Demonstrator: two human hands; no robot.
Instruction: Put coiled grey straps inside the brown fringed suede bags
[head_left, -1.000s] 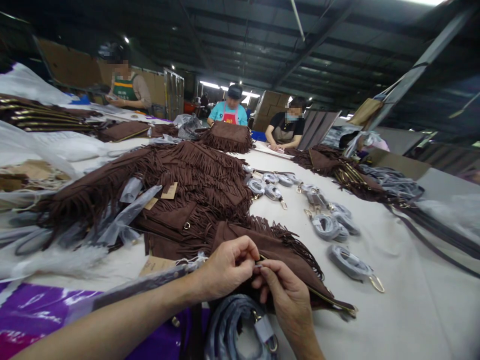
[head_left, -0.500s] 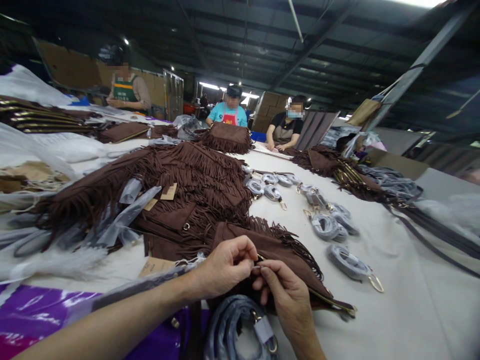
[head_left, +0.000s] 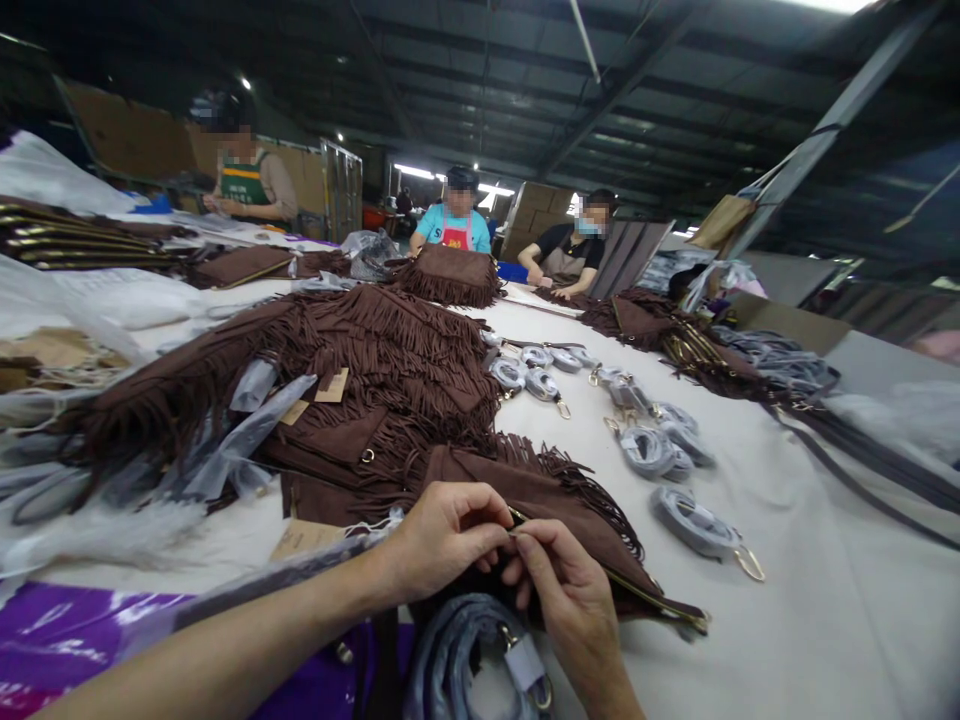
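So the pale worktop (head_left: 817, 610) ran under everything, spreading off well to the right of the right hand. A big heap of brown fringed bags (head_left: 375, 330) sat beyond the left hand, mostly off to its left. Some shiny purple plastic (head_left: 75, 630) lay on the near side of the left forearm.

The brown bag (head_left: 487, 475) being handled was right at both hands, spread just beyond them, its gold-edged zip end (head_left: 675, 608) poking out past the right hand. One plastic-wrapped strap coil (head_left: 450, 650) sat just below the hands, and more wrapped coils (head_left: 690, 520) were scattered right of the right hand.

Left hand (head_left: 442, 545): fingers curled, thumb and fingertip pinched together. Right hand (head_left: 574, 590): same deal, nearly closed, fingertips meeting the left's. Both had hold of a small thing (head_left: 513, 532), too tiny to make out. A paper tag (head_left: 304, 538) lay left of the left hand.
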